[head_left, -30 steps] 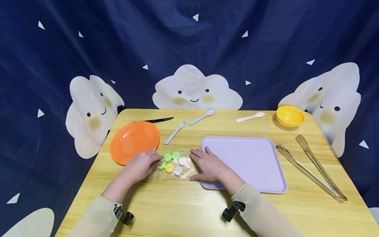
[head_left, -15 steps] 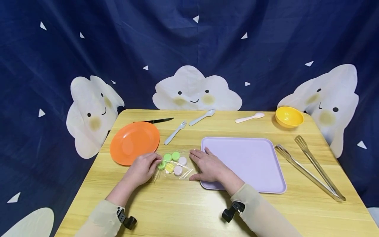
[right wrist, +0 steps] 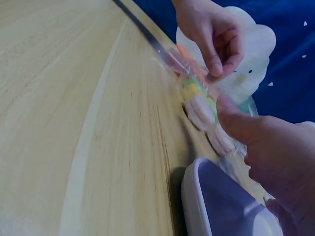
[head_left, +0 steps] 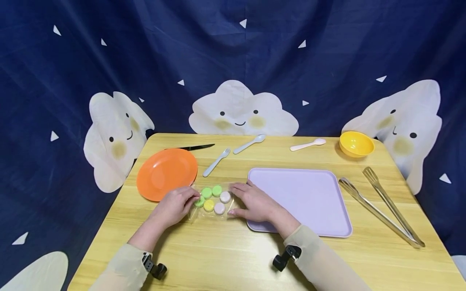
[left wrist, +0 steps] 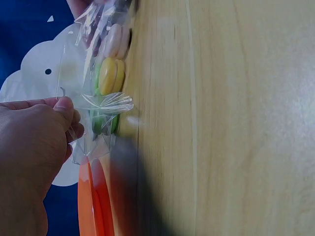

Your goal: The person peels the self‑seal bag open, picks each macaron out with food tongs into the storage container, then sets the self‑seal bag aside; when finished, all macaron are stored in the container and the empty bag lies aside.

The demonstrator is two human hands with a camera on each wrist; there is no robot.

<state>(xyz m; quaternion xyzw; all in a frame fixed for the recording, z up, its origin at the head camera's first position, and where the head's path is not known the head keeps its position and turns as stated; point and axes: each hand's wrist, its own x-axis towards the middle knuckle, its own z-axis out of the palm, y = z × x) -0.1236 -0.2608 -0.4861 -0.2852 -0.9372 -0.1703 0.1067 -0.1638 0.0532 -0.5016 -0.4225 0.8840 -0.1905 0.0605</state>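
Left hand (head_left: 176,205) pinches the near-left edge of a clear bag (head_left: 212,201) of round sweets (head_left: 209,205), low and left of centre on the desk (head_left: 225,258). Right hand (head_left: 253,201) grips the bag's opposite end with curled fingers, just beside a lilac tray (head_left: 309,194). An orange plate (head_left: 166,173) lies to the bag's upper left.

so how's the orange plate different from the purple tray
The orange plate is round; the purple tray is rectangular with rounded corners. The plate is the smaller of the two in the head view. The plate lies at the table's left beside the left hand; the tray lies right of centre, with the right hand over its near left corner. Both lie flat on the wooden table and hold nothing.
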